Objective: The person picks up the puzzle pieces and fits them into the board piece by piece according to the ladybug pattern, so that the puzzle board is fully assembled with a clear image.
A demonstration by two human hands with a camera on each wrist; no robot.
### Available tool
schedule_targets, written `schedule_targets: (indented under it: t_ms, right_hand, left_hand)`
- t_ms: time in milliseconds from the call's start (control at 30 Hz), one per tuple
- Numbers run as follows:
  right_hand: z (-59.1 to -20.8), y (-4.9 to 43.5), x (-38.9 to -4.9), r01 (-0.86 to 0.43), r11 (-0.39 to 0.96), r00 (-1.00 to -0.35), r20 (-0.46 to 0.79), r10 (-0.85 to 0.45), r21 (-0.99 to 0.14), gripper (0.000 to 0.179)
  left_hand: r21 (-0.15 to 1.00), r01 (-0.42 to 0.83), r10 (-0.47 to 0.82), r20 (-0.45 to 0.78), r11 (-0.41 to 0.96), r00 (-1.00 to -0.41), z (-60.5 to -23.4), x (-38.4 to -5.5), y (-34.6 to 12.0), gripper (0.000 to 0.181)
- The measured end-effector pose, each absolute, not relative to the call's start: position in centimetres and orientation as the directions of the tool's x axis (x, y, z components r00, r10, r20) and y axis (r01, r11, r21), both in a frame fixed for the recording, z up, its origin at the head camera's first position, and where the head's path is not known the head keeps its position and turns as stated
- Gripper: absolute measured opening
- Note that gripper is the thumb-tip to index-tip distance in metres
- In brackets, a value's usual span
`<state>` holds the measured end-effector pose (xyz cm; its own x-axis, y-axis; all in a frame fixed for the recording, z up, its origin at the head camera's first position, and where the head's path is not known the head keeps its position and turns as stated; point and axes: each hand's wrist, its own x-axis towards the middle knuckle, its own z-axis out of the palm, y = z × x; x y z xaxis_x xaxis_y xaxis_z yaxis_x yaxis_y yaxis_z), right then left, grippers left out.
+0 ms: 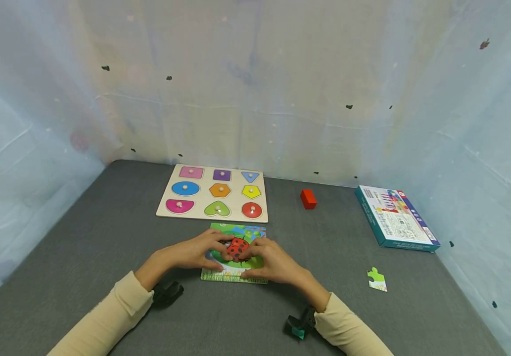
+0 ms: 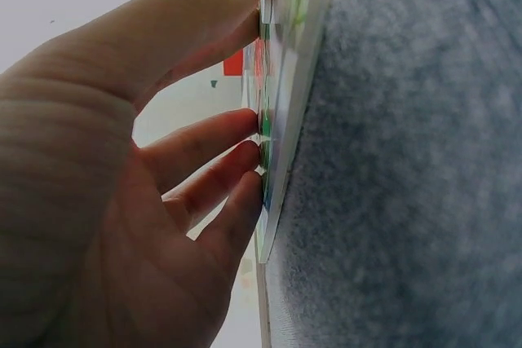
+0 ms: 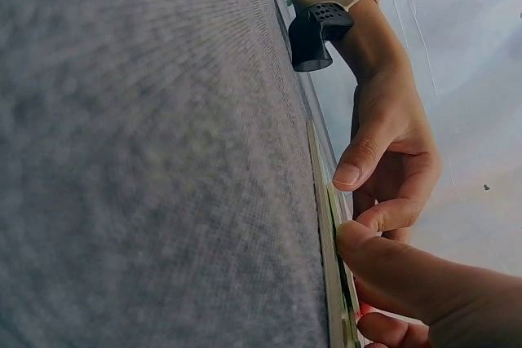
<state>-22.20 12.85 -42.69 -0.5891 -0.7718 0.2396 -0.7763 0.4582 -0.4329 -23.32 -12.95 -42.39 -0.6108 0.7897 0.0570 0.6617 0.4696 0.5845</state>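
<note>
A ladybug jigsaw puzzle (image 1: 236,228) lies flat in its board, and both hands bend over it. My left hand (image 1: 197,250) rests fingertips and thumb on its left part; in the left wrist view the fingers (image 2: 200,152) reach nearly straight to the picture. With thumb and curled fingers my right hand (image 1: 274,260) holds a puzzle piece at the lower right, partly hidden by that hand. In the right wrist view its thumb (image 3: 356,235) sits on the piece's edge, slightly raised from the board (image 3: 325,226). A loose green and white piece (image 1: 377,284) lies off to the right.
Directly behind the puzzle is a wooden shape board (image 1: 197,214) with knobbed coloured shapes. A red block (image 1: 308,199) stands to its right, and a teal-edged box (image 1: 397,217) lies at the far right. Pale sheeting (image 1: 255,99) surrounds the grey table (image 1: 104,222).
</note>
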Motion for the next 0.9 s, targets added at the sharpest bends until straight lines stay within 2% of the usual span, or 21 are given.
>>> schedule_targets:
  t_ms: [333, 600, 900]
  right_hand:
    - [-42.57, 12.81, -22.25, -0.755, 0.470, -0.604, 0.204, -0.771, -0.457, 0.036]
    - [-42.69, 12.82, -22.28, -0.797, 0.427, -0.551, 0.225, -0.804, -0.426, 0.035]
    - [-42.70, 12.78, -22.15, -0.818, 0.425, -0.536, 0.244, -0.808, -0.388, 0.034]
  left_hand:
    - [0.579, 0.669, 0.794, 0.060, 0.466, -0.604, -42.30, -23.43, -12.81, 0.015]
    - [0.605, 0.659, 0.802, 0.055, 0.447, -0.594, -42.49, -23.38, -12.93, 0.014]
    - [0.616, 0.650, 0.807, 0.040, 0.445, -0.590, -42.49, -23.30, -12.95, 0.014]
